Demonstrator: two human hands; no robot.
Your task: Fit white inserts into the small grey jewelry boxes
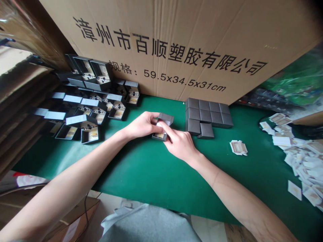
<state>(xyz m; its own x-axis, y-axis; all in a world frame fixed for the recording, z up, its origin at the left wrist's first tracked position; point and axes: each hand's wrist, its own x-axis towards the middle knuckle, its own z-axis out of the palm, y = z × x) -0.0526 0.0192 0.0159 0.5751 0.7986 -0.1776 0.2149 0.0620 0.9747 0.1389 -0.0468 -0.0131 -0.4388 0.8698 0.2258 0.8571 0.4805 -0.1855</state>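
At the middle of the green table I hold a small dark hinged box (164, 117) with its lid up and a pale lining inside. My left hand (142, 126) is closed around the box's left side, thumb across its opening. From the right, my right hand (180, 143) grips the box too, its index finger reaching inside and the other fingers by the near right edge. What lies under the fingertips is hidden. Right of my hands sits a block of closed dark boxes (209, 114), one at the front slightly askew. A single white insert (238, 147) lies farther right.
Many open dark boxes (90, 133) are stacked at the left. A pile of white inserts (309, 159) spreads along the right edge. A large printed cardboard carton (161, 20) stands behind the green table top (141, 174). Flattened cardboard (20, 97) is stacked at far left.
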